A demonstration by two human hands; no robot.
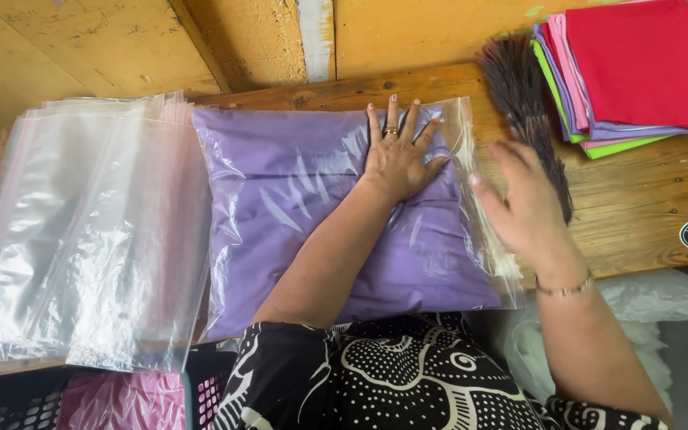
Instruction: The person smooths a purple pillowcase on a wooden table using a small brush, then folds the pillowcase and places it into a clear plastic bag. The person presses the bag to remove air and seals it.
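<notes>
A folded purple cloth (296, 215) lies inside a clear plastic bag (463, 135) on the wooden table (646, 207). My left hand (398, 155) presses flat on top of the bag, fingers spread, a ring on one finger. My right hand (523, 199) hovers at the bag's right, open edge, fingers apart and slightly blurred, holding nothing; a bracelet is on its wrist.
A stack of empty clear zip bags (81, 231) lies at the left. A dark bristly brush (523, 95) rests right of the bag. Folded cloths in red, pink, purple and green (631, 72) are piled at the far right. A black crate (9, 410) sits below.
</notes>
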